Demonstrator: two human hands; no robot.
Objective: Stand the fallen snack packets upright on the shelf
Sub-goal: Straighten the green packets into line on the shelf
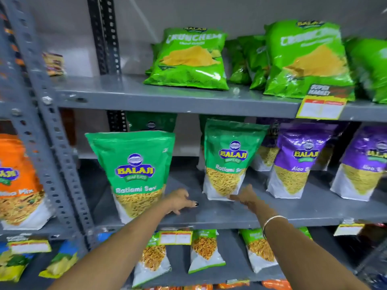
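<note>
Two green Ratlami Sev packets stand upright on the middle grey shelf (293, 208). The left packet (136, 170) is near the shelf front. The right packet (228, 160) stands a little further back. My left hand (180, 200) hovers open over the bare shelf between them, just right of the left packet's base. My right hand (246, 197) is at the lower right corner of the right packet, fingers spread and touching its base. More green packets stand behind both.
Purple Aloo Sev packets (297, 160) stand to the right. An orange mix packet (18, 181) is in the bay to the left, beyond a grey upright post (52, 130). Green Crunchem bags (192, 59) sit on the shelf above, smaller packets (204, 251) on the one below.
</note>
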